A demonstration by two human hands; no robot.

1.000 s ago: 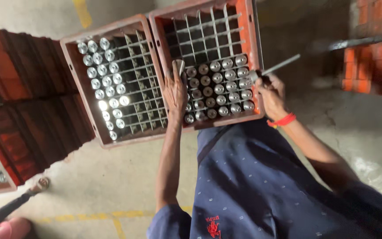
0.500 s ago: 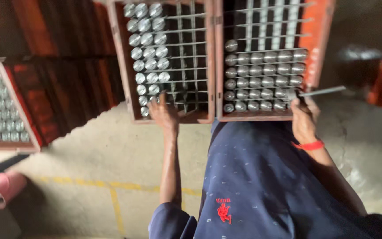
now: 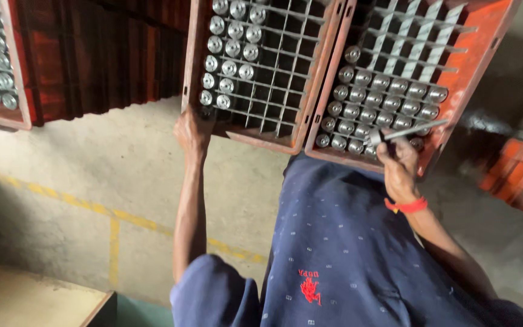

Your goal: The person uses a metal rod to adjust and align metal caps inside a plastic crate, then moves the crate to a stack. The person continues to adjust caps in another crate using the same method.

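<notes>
A person in dark blue clothes looks down at two red crates side by side on the grey floor. Each crate has a grid inside that makes many small square holes, one for each bottle, so the bottles stand up and do not bump. The left hand (image 3: pixel 192 130) rests on the near corner of the left crate (image 3: pixel 196 36), with its fingers curled over the rim, as if to hold the crate steady. This crate has shiny silver bottle caps (image 3: pixel 228 48) only along its left side, and the rest of its holes are dark and bare. The right hand (image 3: pixel 398 166) wears a red band at the wrist. Its fingers are closed around a thin metal rod (image 3: pixel 407 130), which lies flat over the near rows of the right crate (image 3: pixel 485 42). That crate has capped bottles (image 3: pixel 382 100) filling the rows nearest the person, while the far rows are bare. More red crates (image 3: pixel 92 60) stand stacked at the left, and one more full crate (image 3: pixel 16 72) shows at the picture's edge.
</notes>
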